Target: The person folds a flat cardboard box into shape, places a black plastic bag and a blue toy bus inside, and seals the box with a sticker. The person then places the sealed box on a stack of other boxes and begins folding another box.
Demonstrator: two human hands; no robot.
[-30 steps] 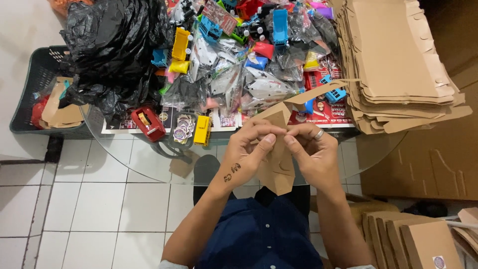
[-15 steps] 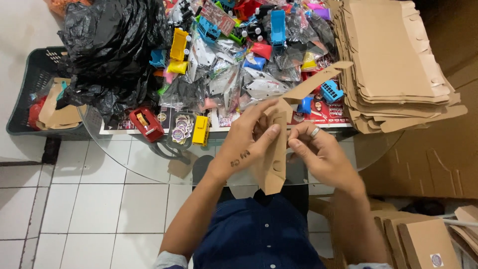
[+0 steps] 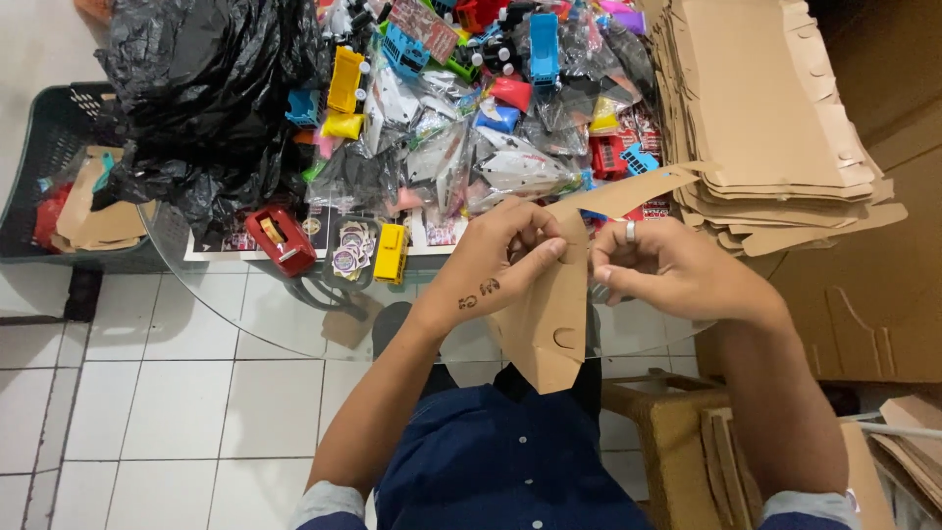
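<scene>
**Cardboard blank mid-fold, both hands on it**

Head view, looking straight down. Folded brown cardboard piece [image 3: 549,324] held up over the near edge of the round glass table [image 3: 235,304], just above the lap. Long axis running mostly up-and-down in the picture, leaning a little: pointed bottom end aimed back at the body, top flap stretching up and to the right toward the stack of flat cardboard blanks [image 3: 775,128]. Half-circle notch visible low on the right edge.

Left hand [image 3: 505,260] closed on the upper left part, fingers curled over the top, thumb pressed flat across the face. Right hand [image 3: 667,270] pinching the right edge near the top, fingertips together, ring on one finger. Both clamped on the same piece.

Behind the hands: heap of bagged plastic toys [image 3: 471,108], small yellow toy truck [image 3: 391,252], red tape dispenser [image 3: 282,238], black plastic bag [image 3: 196,98], dark basket [image 3: 49,177] far left.

Compared with half a second back: piece more opened out and wider, tip hanging lower toward the shirt, right hand shifted up to the top edge. Flap pointing right same as before.
</scene>
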